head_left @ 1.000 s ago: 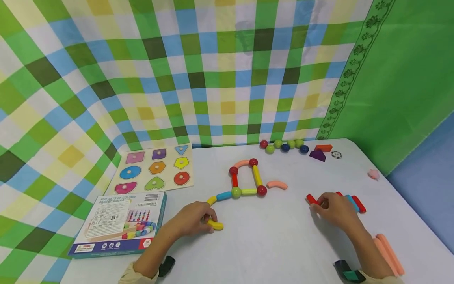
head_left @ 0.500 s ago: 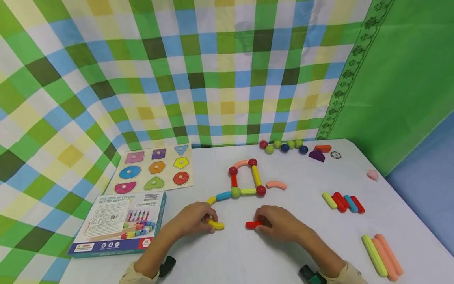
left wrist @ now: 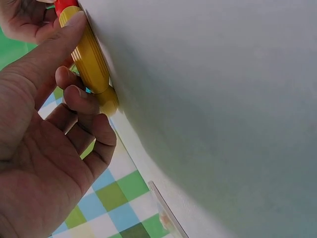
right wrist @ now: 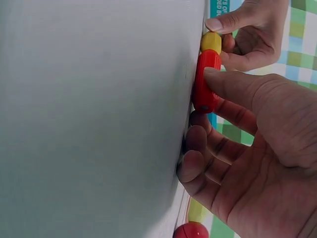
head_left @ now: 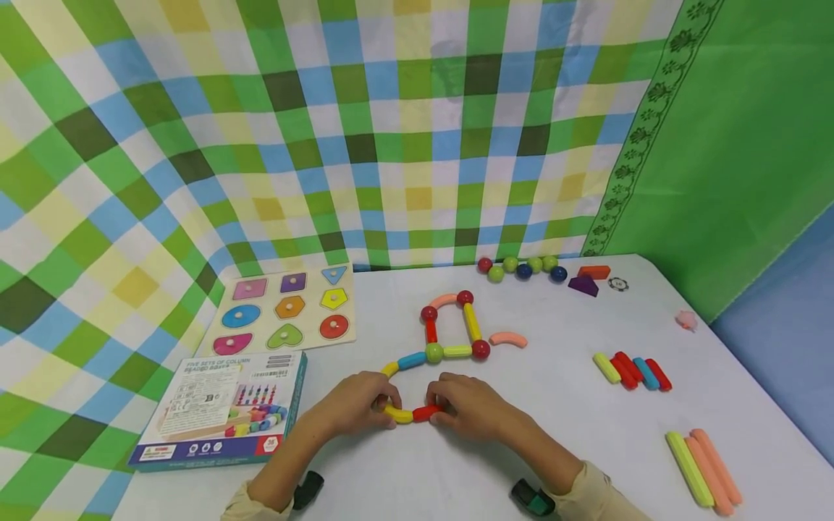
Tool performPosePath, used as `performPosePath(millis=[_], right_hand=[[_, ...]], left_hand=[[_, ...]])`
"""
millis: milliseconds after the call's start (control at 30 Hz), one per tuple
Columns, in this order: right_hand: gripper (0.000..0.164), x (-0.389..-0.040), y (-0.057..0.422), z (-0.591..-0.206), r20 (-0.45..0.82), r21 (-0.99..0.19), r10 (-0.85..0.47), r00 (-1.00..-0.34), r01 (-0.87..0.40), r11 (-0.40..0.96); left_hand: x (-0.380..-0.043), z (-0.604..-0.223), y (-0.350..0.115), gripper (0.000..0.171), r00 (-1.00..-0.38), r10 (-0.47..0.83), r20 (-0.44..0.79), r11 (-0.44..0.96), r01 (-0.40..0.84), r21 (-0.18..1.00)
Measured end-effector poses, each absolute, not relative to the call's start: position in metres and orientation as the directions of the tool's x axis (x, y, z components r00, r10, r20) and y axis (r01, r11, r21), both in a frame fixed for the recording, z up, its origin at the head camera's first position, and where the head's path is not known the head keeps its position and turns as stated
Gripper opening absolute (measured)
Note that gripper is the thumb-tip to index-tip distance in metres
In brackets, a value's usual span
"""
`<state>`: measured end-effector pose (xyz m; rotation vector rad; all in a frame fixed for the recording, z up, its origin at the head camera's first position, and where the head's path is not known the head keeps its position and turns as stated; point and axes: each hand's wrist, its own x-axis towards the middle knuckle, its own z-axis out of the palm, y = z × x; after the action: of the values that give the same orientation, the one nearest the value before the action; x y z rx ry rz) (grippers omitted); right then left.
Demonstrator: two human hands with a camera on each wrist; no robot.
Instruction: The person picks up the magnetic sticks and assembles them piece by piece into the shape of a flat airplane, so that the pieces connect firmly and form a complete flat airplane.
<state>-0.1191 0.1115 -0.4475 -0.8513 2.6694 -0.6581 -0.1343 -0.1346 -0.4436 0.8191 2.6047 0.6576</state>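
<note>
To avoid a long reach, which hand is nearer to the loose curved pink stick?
Right. The loose curved pink stick lies beyond the right hand, untouched; the left hand is farther left.

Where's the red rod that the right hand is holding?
In the head view, the red rod is at lower centre, pinched in the right hand, its left end meeting the yellow piece that the left hand grips.
</note>
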Motion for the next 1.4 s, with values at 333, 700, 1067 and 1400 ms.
performPosePath(millis=[333, 700, 1067, 1400], right_hand=[[0.021, -0.123, 0.1, -0.452, -0.065, -0.505, -0.625, -0.778, -0.514, 0.693], [0.021, -0.127, 0.105, -0.45, -0.045, -0.524, -0.581, -0.813, -0.476, 0.706], [0.012, -0.178, 0.164, -0.437, 0.016, -0.653, -0.383, -0.924, -0.299, 0.696], [0.046, -0.283, 0.254, -0.421, 0.119, -0.501, -0.1, -0.988, -0.147, 0.853]], left_hand=[[-0.132, -0.44, -0.129, 0.024, -0.78, 0.602, -0.172, 0.742, 0.465, 0.483], [-0.129, -0.437, -0.129, 0.024, -0.794, 0.595, -0.124, 0.754, 0.499, 0.427], [-0.128, -0.438, -0.121, 0.027, -0.795, 0.588, -0.149, 0.766, 0.489, 0.417], [-0.129, -0.442, -0.108, 0.023, -0.777, 0.607, -0.167, 0.764, 0.515, 0.388]])
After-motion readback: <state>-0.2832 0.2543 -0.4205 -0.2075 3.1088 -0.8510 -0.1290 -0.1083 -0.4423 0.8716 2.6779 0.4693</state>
